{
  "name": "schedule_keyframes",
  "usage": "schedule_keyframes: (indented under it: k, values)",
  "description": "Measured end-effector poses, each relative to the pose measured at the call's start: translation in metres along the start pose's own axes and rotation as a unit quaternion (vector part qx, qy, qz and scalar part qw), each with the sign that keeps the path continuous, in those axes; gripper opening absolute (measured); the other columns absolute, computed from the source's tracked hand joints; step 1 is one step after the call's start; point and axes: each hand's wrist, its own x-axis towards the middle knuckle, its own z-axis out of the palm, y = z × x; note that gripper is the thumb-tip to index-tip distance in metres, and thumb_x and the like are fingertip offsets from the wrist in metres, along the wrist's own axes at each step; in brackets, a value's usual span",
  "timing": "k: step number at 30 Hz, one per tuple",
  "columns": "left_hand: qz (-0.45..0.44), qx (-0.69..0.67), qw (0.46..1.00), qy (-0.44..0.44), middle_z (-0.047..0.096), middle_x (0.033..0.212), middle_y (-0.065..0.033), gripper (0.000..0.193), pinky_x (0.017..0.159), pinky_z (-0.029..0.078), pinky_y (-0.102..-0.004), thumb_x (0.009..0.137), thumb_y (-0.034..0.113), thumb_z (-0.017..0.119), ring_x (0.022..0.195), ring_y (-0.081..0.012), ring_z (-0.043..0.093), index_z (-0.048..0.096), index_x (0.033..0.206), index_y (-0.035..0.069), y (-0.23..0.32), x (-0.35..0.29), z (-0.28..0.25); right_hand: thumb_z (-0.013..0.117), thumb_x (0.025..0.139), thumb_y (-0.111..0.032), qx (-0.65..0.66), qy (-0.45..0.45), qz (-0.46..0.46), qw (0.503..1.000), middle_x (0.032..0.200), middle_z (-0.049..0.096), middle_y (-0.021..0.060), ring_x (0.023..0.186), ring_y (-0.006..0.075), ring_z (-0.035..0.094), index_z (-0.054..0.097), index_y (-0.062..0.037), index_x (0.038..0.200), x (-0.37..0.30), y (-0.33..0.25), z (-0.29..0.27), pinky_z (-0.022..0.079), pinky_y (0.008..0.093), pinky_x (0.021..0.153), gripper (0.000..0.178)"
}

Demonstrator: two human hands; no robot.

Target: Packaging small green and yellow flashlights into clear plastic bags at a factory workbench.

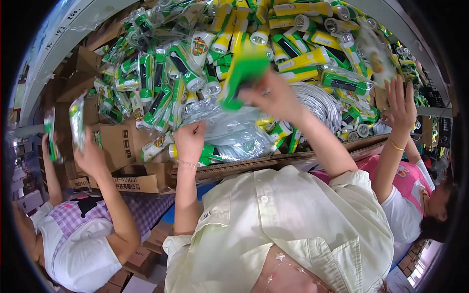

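My right hand (pixel 276 100) is raised over the pile, its fingers closed around a green and yellow flashlight (pixel 246 71) that is smeared by motion. My left hand (pixel 189 142) is closed, with the fingertips pinched together beside a stack of clear plastic bags (pixel 234 134). Whatever is between those fingertips, if anything, cannot be made out. Right of the bags lies a bundle of silvery wire or cord (pixel 317 105). Beyond both hands, a large heap of green and yellow flashlights (pixel 303 58) spreads out, many of them wrapped in clear plastic.
The cardboard edge (pixel 293 155) of the bin runs in front of me. At the left stand open cardboard boxes (pixel 117 146). A co-worker's hand (pixel 90 156) there holds a bagged flashlight (pixel 76 119); at the right, another co-worker's hand (pixel 401 105) reaches over the heap.
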Motion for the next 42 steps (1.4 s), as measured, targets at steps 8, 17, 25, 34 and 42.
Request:
schedule_keyframes:
  k: [8,17,25,34,42]
  values:
    - [-0.037,-0.176,0.98,-0.083,0.052,0.054,-0.0159,0.019,0.047,0.038,-0.0311,0.085,0.015,0.061,0.045,-0.0152,0.044,0.063,0.08,-0.003,0.025,-0.025,-0.014,0.066,0.078,-0.018,-0.15,-0.137,-0.164,0.965,0.113,0.061,0.0049,0.08,0.0304,0.064,0.045,-0.0174,0.124,-0.034,0.027,0.038,0.053,0.0373,0.064,0.051]
    - [0.038,-0.054,0.997,0.05,0.058,0.066,-0.0237,0.023,0.055,0.045,-0.0334,0.085,0.015,0.058,0.053,-0.0211,0.059,0.067,0.099,-0.001,0.017,-0.028,-0.022,0.061,0.077,-0.015,-0.442,-0.208,-0.092,0.868,0.102,0.061,0.0173,0.066,0.0299,0.065,0.046,-0.0085,0.118,-0.036,-0.012,0.052,0.052,0.0369,0.051,0.045]
    - [0.16,0.02,0.987,-0.025,0.055,0.052,-0.006,0.022,0.042,0.039,-0.0277,0.087,0.013,0.053,0.04,-0.0117,0.049,0.066,0.094,-0.003,0.02,-0.022,0.008,0.059,0.072,-0.007,-0.45,-0.22,0.011,0.865,0.083,0.063,0.0159,0.075,0.0316,0.065,0.055,0.0011,0.105,-0.041,0.025,0.076,0.052,0.0385,0.057,0.035]
    - [-0.037,-0.131,0.986,-0.095,0.054,0.052,-0.0043,0.026,0.038,0.039,-0.0227,0.089,0.016,0.052,0.039,-0.0092,0.051,0.06,0.072,-0.002,0.003,-0.011,0.01,0.063,0.076,-0.021,-0.442,0.059,0.074,0.892,0.082,0.063,0.004,0.073,0.0251,0.063,0.067,-0.0128,0.08,-0.075,0.059,-0.082,0.05,0.0363,0.064,0.01]
    - [-0.054,-0.143,0.981,-0.118,0.055,0.053,-0.0041,0.026,0.038,0.039,-0.023,0.089,0.016,0.052,0.04,-0.0091,0.051,0.059,0.071,-0.001,-0.002,-0.008,0.01,0.065,0.075,-0.022,-0.534,-0.051,0.106,0.837,0.078,0.065,0.0036,0.073,0.0245,0.063,0.068,-0.0112,0.076,-0.072,0.067,-0.099,0.05,0.0369,0.063,0.012]
